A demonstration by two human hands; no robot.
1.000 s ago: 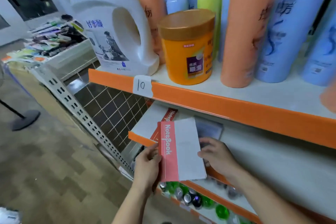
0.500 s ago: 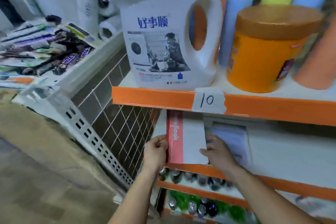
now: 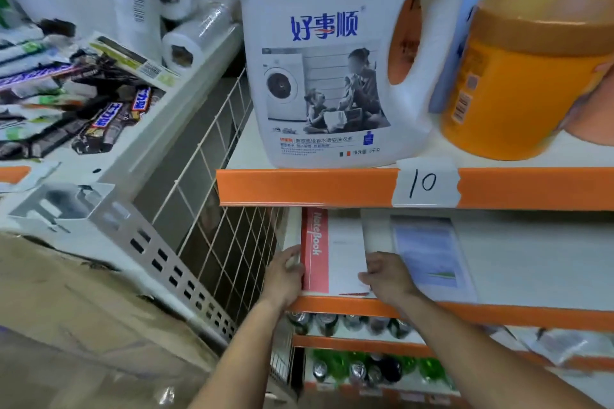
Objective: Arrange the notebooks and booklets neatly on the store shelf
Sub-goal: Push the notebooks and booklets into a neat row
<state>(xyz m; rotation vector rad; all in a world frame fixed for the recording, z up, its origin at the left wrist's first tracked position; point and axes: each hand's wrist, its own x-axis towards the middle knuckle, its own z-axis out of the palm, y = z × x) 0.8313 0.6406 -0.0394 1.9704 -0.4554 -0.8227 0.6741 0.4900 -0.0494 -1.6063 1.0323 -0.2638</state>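
Squaring up a notebook [image 3: 335,252] on the lower shelf [image 3: 531,262], by the look of it. Gripping it from both sides: with the left hand [image 3: 284,277], fingers [image 3: 294,256] curled round the red "NoteBook" spine edge; with the right hand [image 3: 388,279], fingers [image 3: 367,276] bent onto the near right corner. Clamped on the notebook at both hands, not spread. Cannot tell how far the right thumb reaches beneath.

Lying flat between the two sets of fingers, at the shelf's left end, near edge just behind the orange front lip [image 3: 498,315]. Long axis running straight away from the fingers, into the depth of the shelf, under the upper shelf [image 3: 299,188] with the white detergent jug [image 3: 332,60] and the handwritten "10" tag [image 3: 425,183].

Just outside the right fingers, a booklet [image 3: 428,252] with a pale blue cover, also flat, long axis likewise pointing inward. Touching the notebook or a sliver apart: hard to say, with the right hand across the gap.

Hinges, most likely, on that side-by-side pairing. To line up the booklet, a short reach rightward from the right fingers, the nearer hand by far. Left hand well placed only to steady the spine. Worth watching the near edges, so as to bring both flush with the lip without tipping either over it.
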